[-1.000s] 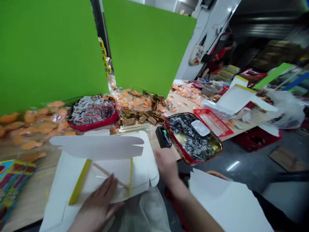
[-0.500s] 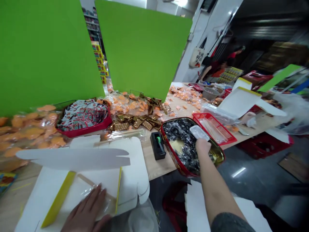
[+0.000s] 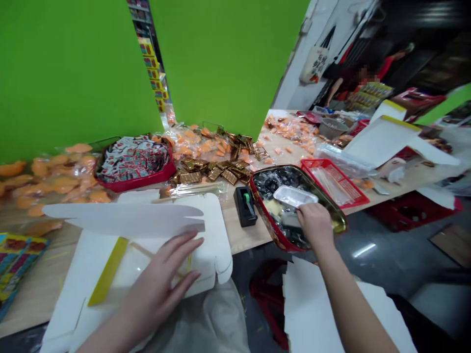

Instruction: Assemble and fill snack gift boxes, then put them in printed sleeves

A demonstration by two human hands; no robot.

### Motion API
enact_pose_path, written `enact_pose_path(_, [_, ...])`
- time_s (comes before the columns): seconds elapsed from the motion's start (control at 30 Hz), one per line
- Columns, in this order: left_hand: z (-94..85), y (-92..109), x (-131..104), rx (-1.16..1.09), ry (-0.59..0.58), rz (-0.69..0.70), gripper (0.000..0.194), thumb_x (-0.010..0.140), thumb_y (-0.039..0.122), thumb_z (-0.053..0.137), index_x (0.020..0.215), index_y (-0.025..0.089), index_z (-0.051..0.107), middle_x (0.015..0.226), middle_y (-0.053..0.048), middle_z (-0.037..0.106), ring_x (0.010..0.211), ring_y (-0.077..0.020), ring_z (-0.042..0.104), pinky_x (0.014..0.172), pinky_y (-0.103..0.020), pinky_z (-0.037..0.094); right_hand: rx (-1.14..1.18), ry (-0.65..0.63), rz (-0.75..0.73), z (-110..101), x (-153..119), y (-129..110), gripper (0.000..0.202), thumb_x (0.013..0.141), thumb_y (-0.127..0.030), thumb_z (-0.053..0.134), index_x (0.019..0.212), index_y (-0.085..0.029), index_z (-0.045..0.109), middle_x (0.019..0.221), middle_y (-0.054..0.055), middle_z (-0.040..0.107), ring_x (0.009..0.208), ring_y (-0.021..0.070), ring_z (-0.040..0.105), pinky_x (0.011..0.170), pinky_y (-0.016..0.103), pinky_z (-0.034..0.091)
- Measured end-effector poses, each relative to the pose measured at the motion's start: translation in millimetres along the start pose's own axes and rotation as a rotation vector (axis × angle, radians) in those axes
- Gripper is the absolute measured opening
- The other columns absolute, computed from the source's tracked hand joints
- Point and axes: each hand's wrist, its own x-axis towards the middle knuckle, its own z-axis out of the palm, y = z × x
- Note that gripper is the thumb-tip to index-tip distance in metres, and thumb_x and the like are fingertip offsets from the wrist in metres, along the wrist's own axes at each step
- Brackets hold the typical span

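Note:
Above a red-and-gold tin [image 3: 337, 219] at the middle right, my right hand [image 3: 317, 223] pinches the near edge of a small whitish plastic tray [image 3: 295, 195]. Dark pieces in shiny clear wrapping [image 3: 270, 180] lie in the tin below it, beside something pale yellow. My left hand [image 3: 167, 277] is open, its fingers apart, over an unfolded white cardboard box [image 3: 217, 220] with yellow edges. A clear plastic bag and a thin wooden stick [image 3: 142, 249] lie on the box, partly behind that hand.
A black tape dispenser [image 3: 246, 207] stands left of the tin. Behind are a red tray [image 3: 136, 182] of printed sachets, gold-wrapped pieces [image 3: 211, 171] and bagged orange pieces [image 3: 62, 184]. A red basket [image 3: 362, 200] sits on the right. Green panels [image 3: 221, 63] rise behind; a person works far right.
My left hand has lifted off the bag and moved right and up. My right hand has moved the plastic tray slightly left over the tin. The view has shifted too.

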Motion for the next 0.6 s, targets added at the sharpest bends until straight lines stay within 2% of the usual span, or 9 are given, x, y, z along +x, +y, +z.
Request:
enact_pose_path(0.07, [13.2, 8, 5, -0.034, -0.058, 0.069, 0.04, 0.089, 0.029, 0.047, 0.129, 0.027, 0.045, 0.135, -0.007, 0.05, 0.124, -0.0215, 0.048, 0.099, -0.037, 0.047, -0.055, 0.005, 0.118, 11, 0, -1, 0.022, 0.086, -0.024, 0.044, 0.072, -0.015, 0.06, 0.074, 0.011, 0.062, 0.082, 0.0243, 0.053, 0.079, 0.037, 0.037])
enact_pose_path(0.13, [25.1, 11, 4, -0.063, -0.119, 0.094, 0.039, 0.09, 0.026, 0.046, 0.129, 0.028, 0.046, 0.132, -0.006, 0.053, 0.122, -0.0209, 0.051, 0.097, -0.037, 0.048, -0.06, 0.152, 0.261, 13, 2, 2, 0.026, 0.089, -0.026, 0.04, 0.082, -0.013, 0.061, 0.084, 0.015, 0.064, 0.093, 0.0276, 0.053, 0.085, 0.041, 0.037])
enact_pose_path(0.2, [29.7, 13, 2, -0.091, -0.124, 0.072, 0.042, 0.09, 0.026, 0.046, 0.132, 0.03, 0.041, 0.132, -0.006, 0.054, 0.121, -0.0202, 0.051, 0.096, -0.037, 0.049, 0.031, 0.375, 0.374, -2, 3, -2, 0.029, 0.091, -0.03, 0.037, 0.092, -0.012, 0.06, 0.096, 0.017, 0.064, 0.104, 0.0283, 0.052, 0.093, 0.044, 0.035])
enact_pose_path(0.27, [25.3, 18, 4, -0.115, -0.035, 0.031, 0.051, 0.09, 0.028, 0.047, 0.139, 0.029, 0.03, 0.138, -0.009, 0.047, 0.126, -0.0225, 0.046, 0.099, -0.041, 0.046, 0.265, 0.497, 0.325, -33, 1, -23, 0.026, 0.091, -0.033, 0.039, 0.093, -0.016, 0.059, 0.098, 0.014, 0.064, 0.103, 0.0253, 0.054, 0.094, 0.042, 0.037])
enact_pose_path(0.3, [20.4, 22, 8, -0.129, 0.044, 0.018, 0.06, 0.089, 0.031, 0.049, 0.142, 0.027, 0.022, 0.144, -0.012, 0.038, 0.131, -0.0256, 0.04, 0.101, -0.045, 0.043, 0.431, 0.439, 0.197, -52, -2, -39, 0.023, 0.091, -0.032, 0.04, 0.092, -0.018, 0.059, 0.097, 0.011, 0.064, 0.101, 0.0236, 0.055, 0.092, 0.041, 0.04])
enact_pose_path(0.37, [7.2, 30, 16, -0.163, 0.174, 0.045, 0.081, 0.083, 0.04, 0.057, 0.146, 0.022, 0.009, 0.151, -0.017, 0.021, 0.137, -0.0318, 0.026, 0.104, -0.052, 0.037, 0.804, 0.116, -0.169, -90, -10, -74, 0.017, 0.09, -0.028, 0.044, 0.091, -0.023, 0.06, 0.092, 0.006, 0.065, 0.099, 0.0201, 0.057, 0.089, 0.037, 0.043])
enact_pose_path(0.47, [-13.7, 36, 16, -0.204, 0.06, 0.219, 0.066, 0.079, 0.039, 0.063, 0.137, 0.028, 0.033, 0.139, -0.01, 0.045, 0.126, -0.0275, 0.044, 0.104, -0.047, 0.039, 1.182, -0.41, -0.536, -117, -18, -106, 0.016, 0.09, -0.026, 0.046, 0.099, -0.025, 0.06, 0.095, 0.002, 0.066, 0.105, 0.0161, 0.056, 0.092, 0.032, 0.044])
enact_pose_path(0.53, [-24.1, 29, 1, -0.229, -0.151, 0.313, 0.028, 0.083, 0.032, 0.06, 0.11, 0.032, 0.059, 0.107, -0.002, 0.067, 0.101, -0.0189, 0.061, 0.096, -0.036, 0.047, 1.164, -0.415, -0.447, -104, -12, -103, 0.024, 0.092, -0.032, 0.044, 0.11, -0.025, 0.058, 0.11, 0.004, 0.064, 0.112, 0.0169, 0.052, 0.097, 0.034, 0.041])
enact_pose_path(0.6, [-31.3, 13, -22, -0.226, -0.197, 0.266, 0.013, 0.085, 0.033, 0.055, 0.088, 0.029, 0.067, 0.087, -0.001, 0.07, 0.085, -0.0158, 0.064, 0.083, -0.027, 0.052, 0.861, -0.266, -0.18, -70, 2, -84, 0.031, 0.091, -0.034, 0.043, 0.112, -0.02, 0.059, 0.121, 0.01, 0.059, 0.117, 0.0213, 0.048, 0.1, 0.039, 0.037])
